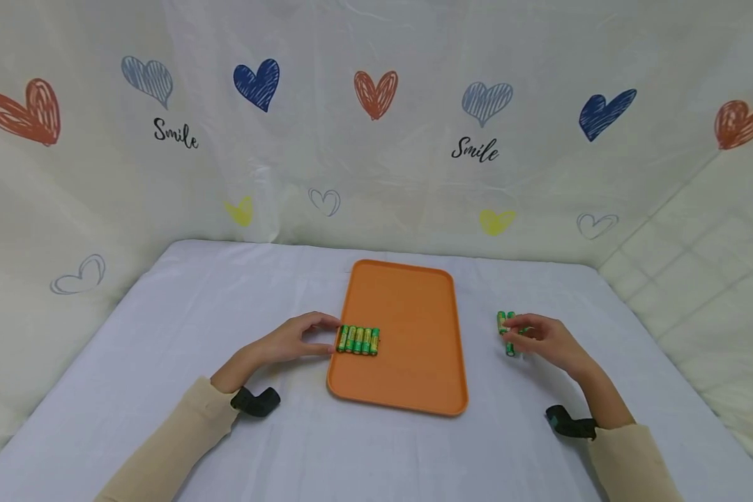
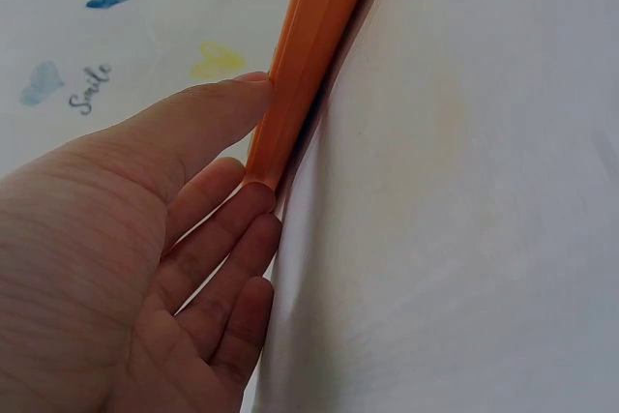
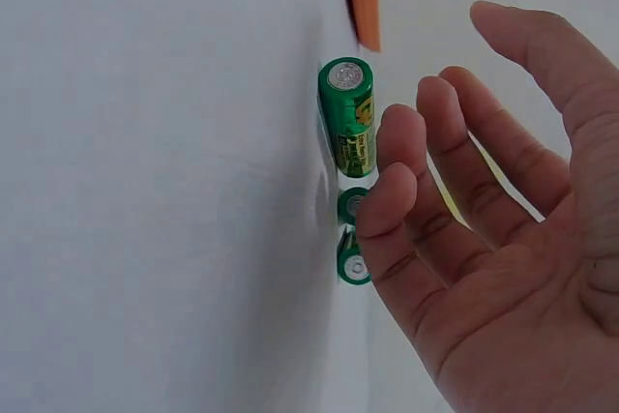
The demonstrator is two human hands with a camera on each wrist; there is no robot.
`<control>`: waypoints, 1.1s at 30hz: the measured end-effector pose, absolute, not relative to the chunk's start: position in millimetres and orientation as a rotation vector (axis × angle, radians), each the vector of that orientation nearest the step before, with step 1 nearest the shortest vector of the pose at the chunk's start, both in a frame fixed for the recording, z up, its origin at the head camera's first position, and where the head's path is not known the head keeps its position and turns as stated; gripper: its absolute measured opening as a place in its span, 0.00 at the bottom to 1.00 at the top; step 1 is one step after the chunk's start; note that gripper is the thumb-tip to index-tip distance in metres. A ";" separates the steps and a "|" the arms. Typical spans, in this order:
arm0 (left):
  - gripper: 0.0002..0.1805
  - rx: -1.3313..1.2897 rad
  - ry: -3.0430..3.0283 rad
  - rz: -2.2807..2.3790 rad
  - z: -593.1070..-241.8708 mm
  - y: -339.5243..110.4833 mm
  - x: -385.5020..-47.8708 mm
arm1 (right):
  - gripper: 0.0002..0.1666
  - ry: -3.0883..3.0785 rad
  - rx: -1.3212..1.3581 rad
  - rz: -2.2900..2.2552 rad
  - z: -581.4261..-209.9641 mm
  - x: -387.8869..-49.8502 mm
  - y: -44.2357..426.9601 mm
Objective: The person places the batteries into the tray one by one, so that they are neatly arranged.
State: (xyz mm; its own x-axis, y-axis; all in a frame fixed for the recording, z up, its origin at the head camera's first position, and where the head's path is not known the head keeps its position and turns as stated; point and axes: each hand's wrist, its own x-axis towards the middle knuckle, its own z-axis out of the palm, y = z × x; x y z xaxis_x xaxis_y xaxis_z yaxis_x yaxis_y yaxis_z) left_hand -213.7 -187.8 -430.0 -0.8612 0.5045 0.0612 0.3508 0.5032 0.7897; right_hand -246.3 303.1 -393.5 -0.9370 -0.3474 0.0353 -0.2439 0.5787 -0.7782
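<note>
Several green AA-type batteries (image 1: 358, 340) lie side by side in a row on the orange tray (image 1: 408, 376), against its left rim. At that rim is my left hand (image 1: 300, 338), thumb and fingers spread apart; in the left wrist view the thumb tip and some fingertips meet the tray's edge (image 2: 314, 55). My right hand (image 1: 546, 340) hovers over more green batteries (image 1: 502, 322) on the table, right of the tray. Between its loosely bent fingers nothing is held. The right wrist view shows a battery (image 3: 350, 123) beyond the fingertips, with others partly hidden behind the fingers.
A white cloth (image 1: 276, 432) covers the table. Behind it hangs a pale curtain (image 1: 414, 174) printed with hearts and "Smile". Black wrist straps (image 1: 256, 402) sit on both wrists, at the sleeve cuffs.
</note>
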 end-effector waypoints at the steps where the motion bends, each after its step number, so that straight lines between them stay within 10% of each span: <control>1: 0.29 0.746 2.571 1.281 -430.3 -188.2 -213.6 | 0.22 2.679 -0.497 -1.294 -393.9 -246.2 304.2; 33: 0.29 0.744 2.558 1.287 -431.9 -188.3 -214.5 | 0.32 2.641 -0.509 -1.258 -407.5 -248.7 317.1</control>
State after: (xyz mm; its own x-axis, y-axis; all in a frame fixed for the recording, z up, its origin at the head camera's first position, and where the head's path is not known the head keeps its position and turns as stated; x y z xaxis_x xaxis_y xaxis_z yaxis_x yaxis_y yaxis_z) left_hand -214.5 -188.3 -431.9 -0.8578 0.5104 0.0597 0.3521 0.4990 0.7919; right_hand -248.7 317.1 -407.5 -0.9269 -0.3752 -0.0085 -0.2298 0.5854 -0.7775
